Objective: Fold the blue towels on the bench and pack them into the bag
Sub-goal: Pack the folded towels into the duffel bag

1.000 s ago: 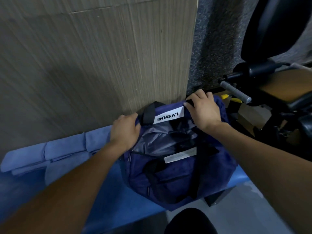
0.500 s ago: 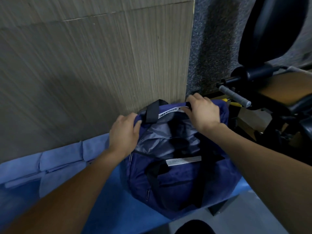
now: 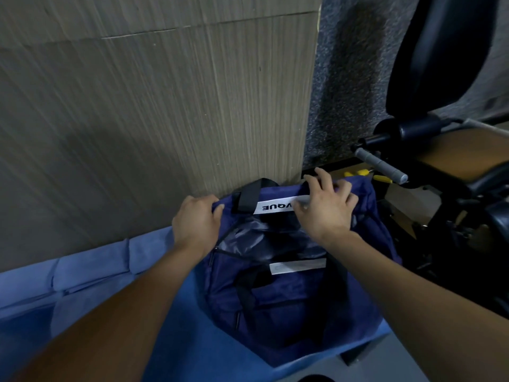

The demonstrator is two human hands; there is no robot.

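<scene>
**A:** At far left, what lies on the blue bench (image 3: 176,343)?

**B:** Folded blue towels (image 3: 91,264), laid in a row against the wood-grain wall (image 3: 154,119), well to the left of the left fingers. At least 3 folded sections show; the exact count cannot be told.

**A:** And the left hand (image 3: 197,226)?

**B:** It grips the left end of the navy bag (image 3: 292,296) at its far rim, fingers curled over the fabric and thumb tucked under the edge, just left of a black strap (image 3: 248,198).

**A:** What sits between the 2 hands?

**B:** A white label (image 3: 275,206) with black letters reading upside down, stretched along the far rim. Just below the fingers the bag's mouth gapes, showing grey lining (image 3: 248,238). A 2nd pale label (image 3: 297,266) runs across the near side, closer to the wrists than to the fingertips.

**A:** The right hand (image 3: 325,213)?

**B:** It holds the same far rim at the label's right end. The thumb presses on the label and the fingers curl over the top of the fabric, pinching it.

**A:** Where does the bag stand?

**B:** On the bench's right end, pushed against the wall beneath both hands.

**A:** And beyond the right fingers?

**B:** Black gym equipment (image 3: 429,67) with a grey handle (image 3: 381,166) and yellow parts (image 3: 358,172), apart from the hand.
</scene>
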